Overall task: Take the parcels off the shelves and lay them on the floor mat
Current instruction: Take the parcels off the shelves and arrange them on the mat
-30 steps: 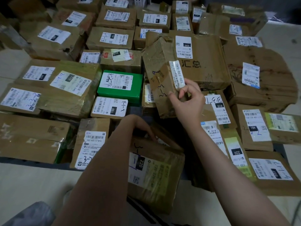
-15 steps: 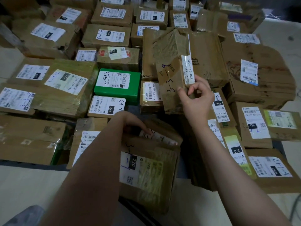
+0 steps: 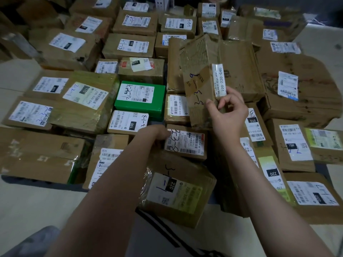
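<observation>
Several brown cardboard parcels with white labels cover a dark floor mat (image 3: 11, 179). My right hand (image 3: 227, 114) grips the lower corner of a tall brown parcel (image 3: 199, 80) marked "3-3", tipped up on end above the others. My left hand (image 3: 157, 133) reaches down to a small flat parcel (image 3: 185, 143) with a white label marked "3-8"; its fingers are at that parcel's left edge, partly hidden. In front of it lies a taped parcel (image 3: 178, 190) with a "220" label.
A green box (image 3: 141, 99) lies among the parcels left of centre. A large flat worn carton (image 3: 304, 89) sits at the right. Pale floor (image 3: 27, 206) shows at the lower left and at the far right. My leg is below.
My right hand has tilted the tall parcel further upright and lifted it. That uncovered the small "3-8" parcel, and my left hand has moved forward to its edge.
</observation>
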